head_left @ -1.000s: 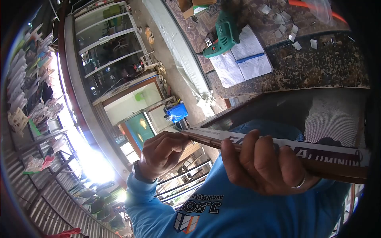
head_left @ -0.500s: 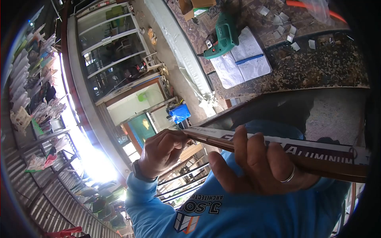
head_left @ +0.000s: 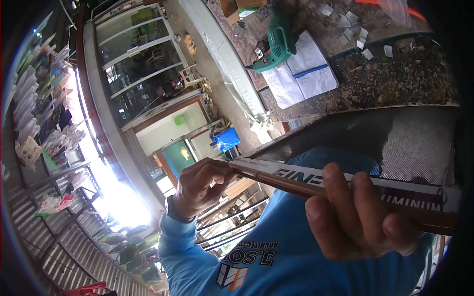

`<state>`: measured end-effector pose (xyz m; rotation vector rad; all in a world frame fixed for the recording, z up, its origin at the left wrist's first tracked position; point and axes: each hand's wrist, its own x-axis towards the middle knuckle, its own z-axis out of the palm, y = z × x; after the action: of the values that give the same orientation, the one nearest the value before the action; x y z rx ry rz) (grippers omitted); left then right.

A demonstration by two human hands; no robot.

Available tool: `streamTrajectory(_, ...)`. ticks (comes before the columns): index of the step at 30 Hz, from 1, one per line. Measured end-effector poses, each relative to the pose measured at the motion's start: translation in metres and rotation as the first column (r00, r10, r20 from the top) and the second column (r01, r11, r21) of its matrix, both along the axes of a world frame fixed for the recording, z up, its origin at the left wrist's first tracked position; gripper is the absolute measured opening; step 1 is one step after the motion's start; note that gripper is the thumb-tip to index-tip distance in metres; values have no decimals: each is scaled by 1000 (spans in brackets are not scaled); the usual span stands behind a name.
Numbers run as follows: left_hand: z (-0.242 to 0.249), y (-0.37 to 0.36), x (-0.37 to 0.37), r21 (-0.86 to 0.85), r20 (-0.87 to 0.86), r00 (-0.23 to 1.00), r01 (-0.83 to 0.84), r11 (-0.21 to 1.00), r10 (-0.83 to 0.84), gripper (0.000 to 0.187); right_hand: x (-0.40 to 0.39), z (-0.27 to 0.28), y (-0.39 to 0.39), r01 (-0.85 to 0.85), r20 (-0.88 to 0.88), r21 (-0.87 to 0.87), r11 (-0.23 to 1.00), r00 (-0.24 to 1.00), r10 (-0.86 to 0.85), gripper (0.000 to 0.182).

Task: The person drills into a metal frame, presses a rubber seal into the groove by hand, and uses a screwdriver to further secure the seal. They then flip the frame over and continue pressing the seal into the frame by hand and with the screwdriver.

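Note:
A brown-edged frame (head_left: 296,187) with dark mesh (head_left: 414,148) and a printed aluminum label strip lies across the right half, close to the blue shirt. My left hand (head_left: 200,187), a band at its wrist, is closed with its fingertips pinched on the frame's left corner. My right hand (head_left: 360,222) is at the brown edge farther right; its fingers are spread, two of them over the label strip and the thumb at the near side of the edge. The palm side of this hand faces the camera.
Beyond the frame stands a worn table (head_left: 400,79) bearing a green power tool (head_left: 279,44), an open notebook (head_left: 308,84) with a blue pen (head_left: 310,71), and several small pale pieces (head_left: 367,54). A blue container (head_left: 227,140) is past the left corner, near a glazed cabinet (head_left: 143,54).
My right hand has moved right along the frame's edge, its fingers more spread, uncovering more of the label's left part. My left hand remains at the corner.

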<state>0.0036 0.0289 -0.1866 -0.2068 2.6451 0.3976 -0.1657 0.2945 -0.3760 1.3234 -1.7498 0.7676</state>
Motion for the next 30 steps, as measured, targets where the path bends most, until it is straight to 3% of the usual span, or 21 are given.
streamTrajectory(9, -1, -1, -3, 5, 16, 1000, 23, 1000, -23, 39, 10, -3, -7, 55, 10, -41, 998, 998, -54, 40)
streamTrajectory(16, -4, -25, -11, 184, 162, 970, -208, 961, 179, 22, 6, -4, -13, 54, 3, -100, 993, 999, -54, 31)
streamTrajectory(18, -10, -45, -11, 286, 157, 986, -105, 952, 61, 19, 2, 1, -5, 34, 44, -12, 999, 998, -33, 31)
streamTrajectory(20, -14, -52, -9, 333, 117, 993, -55, 941, 17, 12, 20, 18, 8, -8, 233, 135, 991, 972, -24, 42)
streamTrajectory(22, -15, -53, -2, 421, 236, 947, -300, 856, 216, 10, 25, 40, 19, -152, 473, 247, 957, 881, 18, 52)
streamTrajectory(24, -16, -53, 1, 399, 165, 974, -209, 893, 154, 12, 8, 83, 29, -386, 729, 301, 872, 682, 50, 52)
streamTrajectory(25, -15, -53, -5, 416, 123, 991, -107, 903, 60, 12, -11, 104, 35, -523, 846, 211, 826, 521, 113, 68)
streamTrajectory(27, -13, -56, -6, 422, -12, 998, 67, 904, -68, 12, -44, 133, 27, -472, 841, 237, 849, 538, 65, 70)
streamTrajectory(30, -19, -58, 17, 364, -238, 964, 200, 910, -117, 18, -99, 148, -28, -316, 746, 461, 829, 644, -169, 54)
